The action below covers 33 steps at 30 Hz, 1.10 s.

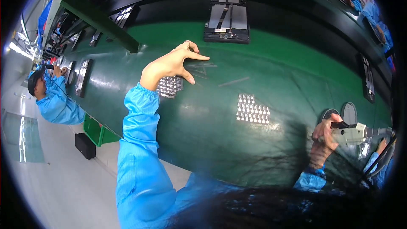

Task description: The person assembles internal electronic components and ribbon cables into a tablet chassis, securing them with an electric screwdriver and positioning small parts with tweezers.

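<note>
My left hand (171, 62) reaches over the green work table, thumb and fingers spread apart with nothing visible between them. Below its fingertips lie several thin dark strips (202, 65) in a loose bunch. A block of small dark-and-silver parts (170, 86) sits in rows beside the wrist, partly covered by it. On the right, my right hand (324, 134) is closed around the front end of a pale corded electric screwdriver (354, 134); its tip is hidden by the hand. Two round shallow dishes (349, 112) are just beyond that hand, one partly covered.
Another block of small parts (253, 109) lies mid-table, and a single strip (234, 81) nearby. An opened tablet-like device (227, 19) rests at the far side. A green post (101, 21) rises at the left. Co-workers in blue sit around, one at left (57, 97). Dark hair blurs the lower right.
</note>
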Tool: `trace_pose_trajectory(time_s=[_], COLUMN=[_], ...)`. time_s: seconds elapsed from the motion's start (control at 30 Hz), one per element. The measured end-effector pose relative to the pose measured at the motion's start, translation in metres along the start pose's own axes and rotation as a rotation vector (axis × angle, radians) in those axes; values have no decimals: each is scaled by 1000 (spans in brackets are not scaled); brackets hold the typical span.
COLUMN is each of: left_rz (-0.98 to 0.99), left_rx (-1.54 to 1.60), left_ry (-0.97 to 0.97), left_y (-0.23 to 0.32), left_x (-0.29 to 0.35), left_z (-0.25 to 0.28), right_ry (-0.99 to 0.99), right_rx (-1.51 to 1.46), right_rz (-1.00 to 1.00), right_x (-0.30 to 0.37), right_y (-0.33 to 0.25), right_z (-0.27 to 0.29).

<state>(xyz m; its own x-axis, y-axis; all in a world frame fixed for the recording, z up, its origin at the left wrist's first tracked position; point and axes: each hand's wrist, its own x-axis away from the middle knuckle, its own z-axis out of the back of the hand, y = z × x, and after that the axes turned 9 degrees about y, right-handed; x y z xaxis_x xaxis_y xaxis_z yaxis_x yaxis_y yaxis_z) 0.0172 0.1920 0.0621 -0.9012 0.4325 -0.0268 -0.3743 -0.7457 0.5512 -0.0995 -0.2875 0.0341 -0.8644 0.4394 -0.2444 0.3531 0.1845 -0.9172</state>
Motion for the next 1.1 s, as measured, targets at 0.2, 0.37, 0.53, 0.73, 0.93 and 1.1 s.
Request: trace_pose_trajectory(time_s=[0.2,0.37,0.53,0.73,0.93,1.1], left_rz=[-89,-192,-156,-173,-16,122], left_rx=[-3,-14,68,-22,67,7], left_ry=[149,303,211,213,230,191], left_y=[-4,3,9,23,28,33], left_x=[-18,-16,-20,-24,-1,-11], left_z=[-17,-24,-21,-22,-20,-56], right_ry=[-31,-46,-53,-1,-120,-109], right_rx=[9,21,28,140,18,99], right_rz=[47,32,46,94,-16,-109], right_x=[-3,-1,0,-5,3,4], right_y=[-3,0,-4,9,0,-23], right_z=[8,16,17,37,14,18])
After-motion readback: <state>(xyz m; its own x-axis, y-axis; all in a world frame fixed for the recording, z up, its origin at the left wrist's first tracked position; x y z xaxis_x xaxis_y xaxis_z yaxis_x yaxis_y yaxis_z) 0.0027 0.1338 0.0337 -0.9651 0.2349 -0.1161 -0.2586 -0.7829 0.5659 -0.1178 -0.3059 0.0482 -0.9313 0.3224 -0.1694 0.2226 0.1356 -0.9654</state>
